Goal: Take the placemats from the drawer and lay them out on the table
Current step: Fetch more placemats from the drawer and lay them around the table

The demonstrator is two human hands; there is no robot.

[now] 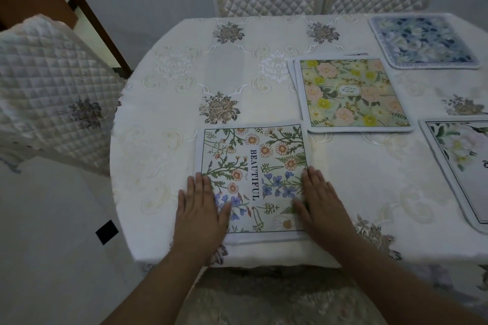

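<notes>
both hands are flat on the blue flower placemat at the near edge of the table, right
Not quite. In the head view the left hand and right hand lie flat on the daisy placemat printed BEAUTIFUL; the blue flower placemat lies at the far right, untouched.

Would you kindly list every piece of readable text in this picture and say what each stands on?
"BEAUTIFUL": printed down the middle of the daisy placemat under both hands.
Oval label in the middle of the yellow and pink floral placemat: too small and blurred to read.
Dark lettering on the white-flower placemat at the right edge: cut off, unreadable.
</notes>
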